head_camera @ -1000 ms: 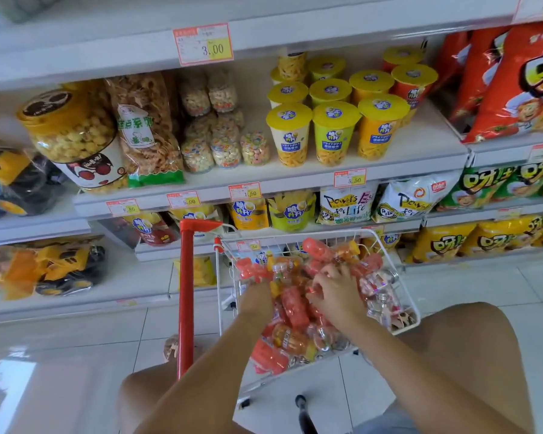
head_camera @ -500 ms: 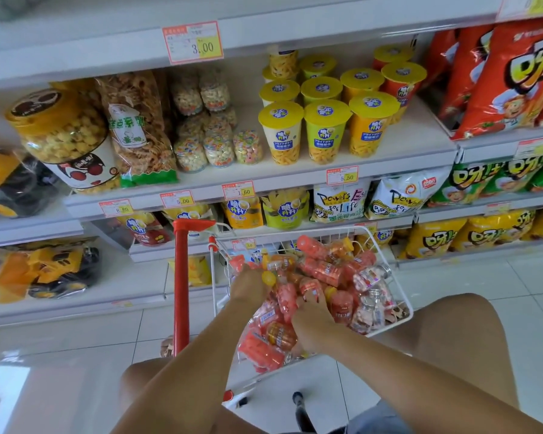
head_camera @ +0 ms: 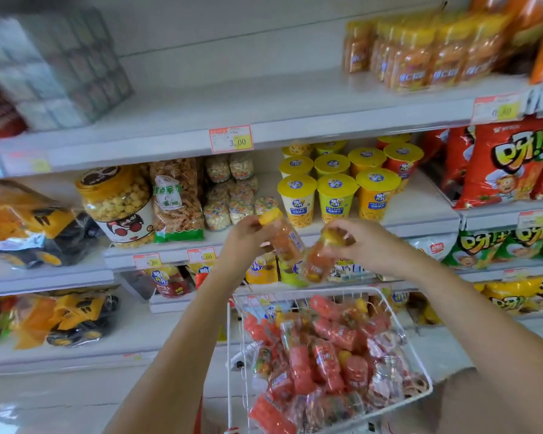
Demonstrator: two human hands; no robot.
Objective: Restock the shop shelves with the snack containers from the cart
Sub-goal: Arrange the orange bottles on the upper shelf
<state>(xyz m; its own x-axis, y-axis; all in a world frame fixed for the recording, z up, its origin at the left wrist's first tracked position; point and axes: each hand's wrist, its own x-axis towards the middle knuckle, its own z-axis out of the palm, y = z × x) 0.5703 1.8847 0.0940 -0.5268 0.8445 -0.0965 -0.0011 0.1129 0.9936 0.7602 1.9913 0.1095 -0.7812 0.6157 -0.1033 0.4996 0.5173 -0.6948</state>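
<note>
Head view shows both hands raised before the shelves, above the white wire cart (head_camera: 326,290). The left hand (head_camera: 248,236) has its grip curled around a small orange snack jar (head_camera: 284,236), which is tilted with the yellow lid to the upper left. The right hand (head_camera: 364,245) has its grip pinching a second jar (head_camera: 317,264) at the lid end; this one hangs tilted down to the left. The two jars are very near each other. More snack containers (head_camera: 320,355) lie heaped in the cart. Similar jars (head_camera: 420,51), blurred, stand at the right of the top shelf (head_camera: 232,98).
</note>
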